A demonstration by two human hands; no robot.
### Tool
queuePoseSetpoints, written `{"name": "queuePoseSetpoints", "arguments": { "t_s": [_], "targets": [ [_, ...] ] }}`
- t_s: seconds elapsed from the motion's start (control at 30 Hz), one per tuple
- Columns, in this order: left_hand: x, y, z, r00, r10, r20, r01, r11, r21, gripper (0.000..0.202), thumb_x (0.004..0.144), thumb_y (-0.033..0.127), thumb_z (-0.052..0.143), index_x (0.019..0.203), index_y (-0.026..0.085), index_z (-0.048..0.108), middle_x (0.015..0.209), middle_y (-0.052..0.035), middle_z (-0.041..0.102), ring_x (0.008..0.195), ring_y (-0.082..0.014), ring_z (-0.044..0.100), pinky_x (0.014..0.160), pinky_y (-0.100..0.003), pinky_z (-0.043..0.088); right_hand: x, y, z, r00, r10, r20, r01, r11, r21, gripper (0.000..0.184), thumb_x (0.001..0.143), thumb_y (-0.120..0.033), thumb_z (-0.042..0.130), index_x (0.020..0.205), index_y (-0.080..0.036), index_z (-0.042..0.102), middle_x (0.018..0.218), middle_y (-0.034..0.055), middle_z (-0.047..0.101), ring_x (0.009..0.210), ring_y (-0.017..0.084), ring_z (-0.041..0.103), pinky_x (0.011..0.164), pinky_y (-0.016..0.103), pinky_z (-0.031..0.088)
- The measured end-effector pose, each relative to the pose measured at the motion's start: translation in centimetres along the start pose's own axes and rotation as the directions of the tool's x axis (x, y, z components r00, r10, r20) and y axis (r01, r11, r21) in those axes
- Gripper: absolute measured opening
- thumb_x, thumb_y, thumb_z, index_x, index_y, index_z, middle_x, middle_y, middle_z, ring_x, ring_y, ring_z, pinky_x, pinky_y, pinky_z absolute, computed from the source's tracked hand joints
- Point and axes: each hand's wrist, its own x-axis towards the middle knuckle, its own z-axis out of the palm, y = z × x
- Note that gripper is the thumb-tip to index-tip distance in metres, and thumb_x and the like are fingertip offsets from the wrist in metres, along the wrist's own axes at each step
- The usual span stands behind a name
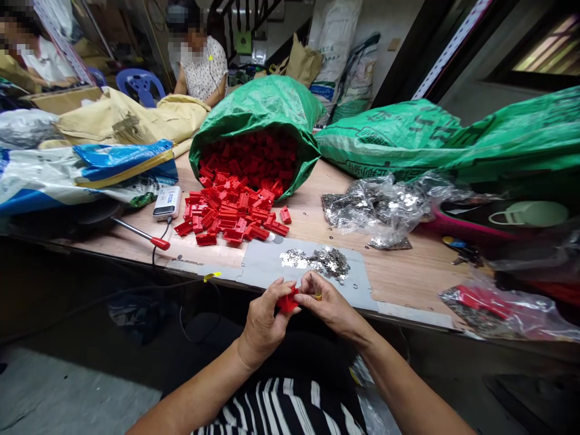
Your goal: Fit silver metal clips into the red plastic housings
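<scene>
My left hand (264, 321) and my right hand (325, 304) meet just off the table's front edge, both pinching a small red plastic part (288, 300). The fingers hide most of it, so its shape cannot be made out. A small yellow mark shows on my right hand's fingers. Nearest my hands, a heap of small silver metal pieces (322, 261) lies on a grey mat (267, 263). Beyond it, a green woven sack (267, 103) lies on its side, spilling several red plastic parts (231, 212) onto the wooden table (408, 272).
A clear bag of metal pieces (376, 208) lies right of the spill, and a bag of red and metal parts (493, 311) sits at the front right. A red-handled screwdriver (141, 232) and a white power bank (167, 202) lie left. A co-worker (199, 69) sits beyond the table.
</scene>
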Motion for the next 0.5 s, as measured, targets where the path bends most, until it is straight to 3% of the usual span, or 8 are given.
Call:
{"name": "queuePoseSetpoints", "arguments": {
  "t_s": [0.17, 0.23, 0.33, 0.5],
  "targets": [
    [-0.3, -0.1, 0.0, 0.998, -0.060, -0.011, 0.059, 0.996, -0.060, 0.038, 0.073, 0.009, 0.070, 0.105, 0.028, 0.066, 0.113, -0.0045, 0.069, 0.116, -0.0244, 0.059, 0.107, -0.043, 0.038, -0.1, -0.1, 0.3, 0.999, 0.027, 0.027, -0.028, 0.998, 0.054, 0.036, 0.077, -0.042, 0.068, 0.074, -0.020, 0.040, 0.070, -0.0059, 0.044, 0.060, 0.008, 0.042, 0.055, 0.021, 0.037],
    [-0.4, -0.1, -0.1, 0.996, -0.084, -0.007, 0.083, 0.993, -0.081, 0.037, 0.071, 0.010, 0.071, 0.103, 0.027, 0.067, 0.112, -0.0048, 0.070, 0.115, -0.0249, 0.059, 0.107, -0.043, 0.039, -0.3, -0.1, 0.5, 0.996, 0.079, 0.049, -0.084, 0.992, 0.096, 0.035, 0.077, -0.043, 0.068, 0.077, -0.021, 0.041, 0.068, -0.0069, 0.044, 0.053, 0.006, 0.037, 0.048, 0.019, 0.031],
    [-0.6, -0.2, -0.3, 0.998, -0.066, 0.017, 0.067, 0.996, -0.061, 0.036, 0.073, 0.012, 0.070, 0.105, 0.028, 0.065, 0.112, -0.0044, 0.070, 0.115, -0.0246, 0.059, 0.107, -0.043, 0.038, -0.7, -0.2, 0.7, 0.978, 0.164, 0.128, -0.187, 0.964, 0.191, 0.037, 0.077, -0.047, 0.067, 0.084, -0.022, 0.040, 0.063, -0.0092, 0.042, 0.046, 0.004, 0.028, 0.042, 0.018, 0.019],
    [-0.5, -0.2, -0.6, 0.997, -0.023, 0.073, 0.028, 0.998, -0.065, 0.033, 0.076, 0.013, 0.069, 0.105, 0.028, 0.062, 0.111, -0.0031, 0.070, 0.111, -0.0229, 0.062, 0.110, -0.044, 0.033, -1.2, -0.1, 0.5, 0.965, 0.189, 0.183, -0.238, 0.923, 0.301, 0.042, 0.074, -0.047, 0.070, 0.089, -0.024, 0.039, 0.062, -0.0105, 0.038, 0.045, 0.004, 0.026, 0.042, 0.019, 0.014]
  ]
}}
